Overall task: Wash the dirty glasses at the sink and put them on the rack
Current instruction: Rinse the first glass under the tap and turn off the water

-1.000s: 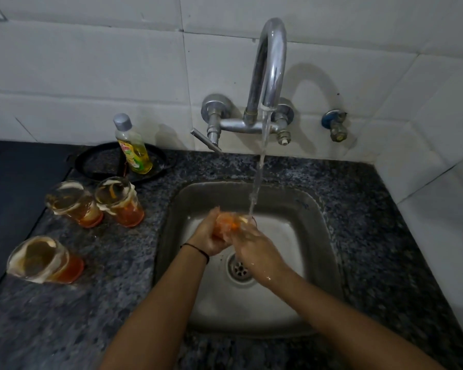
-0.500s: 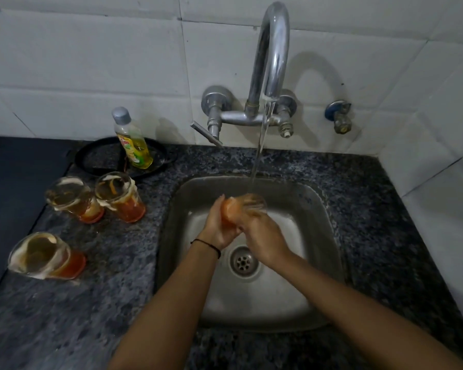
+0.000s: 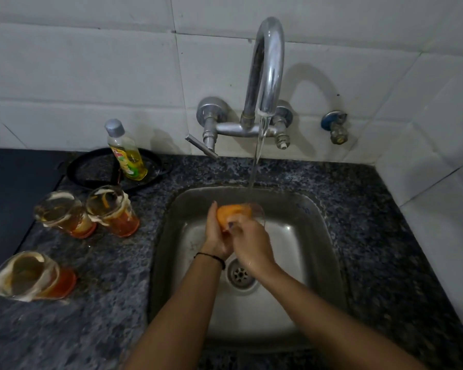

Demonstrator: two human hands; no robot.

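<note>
Dim light is falling from the front, the tap (image 3: 265, 76) is throwing a soft shadow on the tiled wall (image 3: 91, 62), glare is streaking its chrome, and edges are bowing and softening.

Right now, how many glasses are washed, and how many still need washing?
None looks finished: no rack or clean glass is in view. One glass is in hand, held by the left hand and right hand over the sink while the tap runs. Three dirty glasses wait on the counter.
</note>
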